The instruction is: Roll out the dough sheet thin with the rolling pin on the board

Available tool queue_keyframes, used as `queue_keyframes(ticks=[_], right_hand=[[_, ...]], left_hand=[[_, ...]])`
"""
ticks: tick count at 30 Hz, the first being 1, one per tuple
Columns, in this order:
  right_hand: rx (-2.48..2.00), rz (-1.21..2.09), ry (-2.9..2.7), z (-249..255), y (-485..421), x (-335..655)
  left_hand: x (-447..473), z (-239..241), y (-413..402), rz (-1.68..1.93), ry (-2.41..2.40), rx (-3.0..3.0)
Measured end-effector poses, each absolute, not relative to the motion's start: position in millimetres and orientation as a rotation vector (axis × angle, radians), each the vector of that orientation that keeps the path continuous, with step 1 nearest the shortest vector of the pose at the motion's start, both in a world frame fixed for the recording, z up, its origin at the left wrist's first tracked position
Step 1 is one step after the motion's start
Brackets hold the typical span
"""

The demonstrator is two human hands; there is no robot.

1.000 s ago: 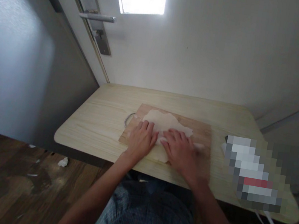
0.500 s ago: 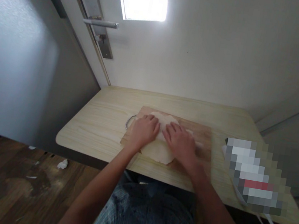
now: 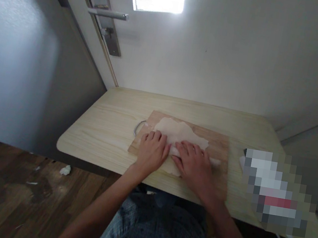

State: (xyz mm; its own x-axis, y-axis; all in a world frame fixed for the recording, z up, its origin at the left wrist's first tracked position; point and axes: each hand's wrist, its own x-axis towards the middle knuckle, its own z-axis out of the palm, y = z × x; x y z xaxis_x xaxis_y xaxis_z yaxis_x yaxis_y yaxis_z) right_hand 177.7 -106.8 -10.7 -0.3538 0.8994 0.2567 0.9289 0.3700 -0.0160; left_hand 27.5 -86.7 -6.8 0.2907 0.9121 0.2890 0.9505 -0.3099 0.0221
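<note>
A flat, uneven sheet of pale dough (image 3: 179,130) lies on a wooden cutting board (image 3: 220,145). Across the dough runs a thin whitish rolling pin (image 3: 174,151), visible between my hands and at its right end. My left hand (image 3: 153,148) is closed over the pin's left part, fingers curved forward. Over the right part lies my right hand (image 3: 193,161), its fingers bent across the pin. Both hands hide much of the pin and the near side of the dough.
The board, with a metal handle (image 3: 138,127) on its left, rests on a light wood table (image 3: 109,127). A blurred-out object (image 3: 276,191) lies at the table's right. Behind stands a white door with a lever handle (image 3: 108,14). Paper scraps (image 3: 65,170) litter the floor.
Both hands have drawn the rolling pin back toward me, over the dough. More of the dough's far part now shows. The view has shifted slightly.
</note>
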Motion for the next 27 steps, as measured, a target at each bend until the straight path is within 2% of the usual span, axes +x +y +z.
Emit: queue_keyframes(ticks=[9,21,27], right_hand=[[-1.652,-0.045,-2.476,-2.6,-24.6,188.3],[-1.646,-0.148,-2.355,-13.5,-134.1,167.3],[-1.637,-0.161,-2.426,-6.4,-112.0,172.7]], left_hand=[[41.4,5.5,-9.9,-0.285,-1.847,-2.485],[22.6,-13.0,-110.8,-0.460,-1.683,-2.495],[27.7,-10.0,-96.2,-0.351,-1.694,-2.479]])
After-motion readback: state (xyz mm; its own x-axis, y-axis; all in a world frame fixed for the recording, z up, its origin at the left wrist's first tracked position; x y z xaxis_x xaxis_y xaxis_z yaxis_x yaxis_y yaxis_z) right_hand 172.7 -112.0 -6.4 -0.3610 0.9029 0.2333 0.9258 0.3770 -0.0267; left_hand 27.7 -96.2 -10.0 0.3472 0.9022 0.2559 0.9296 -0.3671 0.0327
